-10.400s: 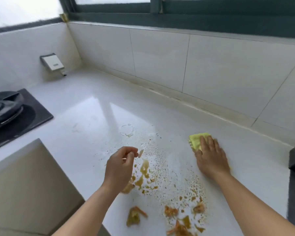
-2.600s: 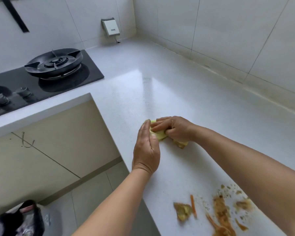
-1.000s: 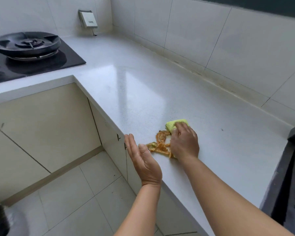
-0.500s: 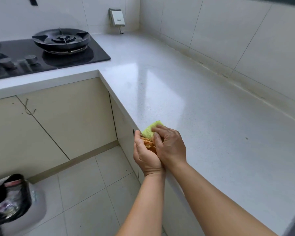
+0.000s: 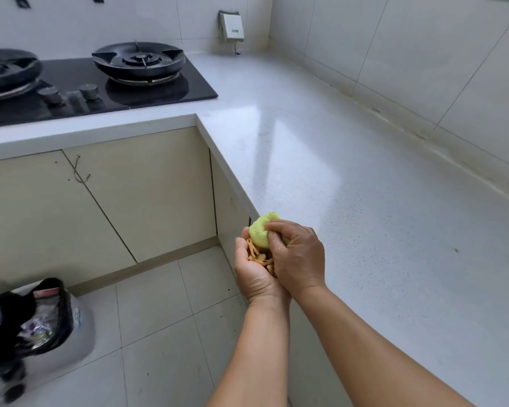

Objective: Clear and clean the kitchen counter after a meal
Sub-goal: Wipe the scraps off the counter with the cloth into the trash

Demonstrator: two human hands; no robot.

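At the edge of the white speckled stone bench (image 5: 350,177), the left hand (image 5: 254,271) was cupped around orange shredded food scraps (image 5: 259,257), while the right hand (image 5: 299,257) gripped a crumpled yellow-green sponge cloth (image 5: 260,230) pressed against them.

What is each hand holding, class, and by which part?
The right hand pinches the sponge by its near end. The left hand, cupped, carries food scraps in its palm.
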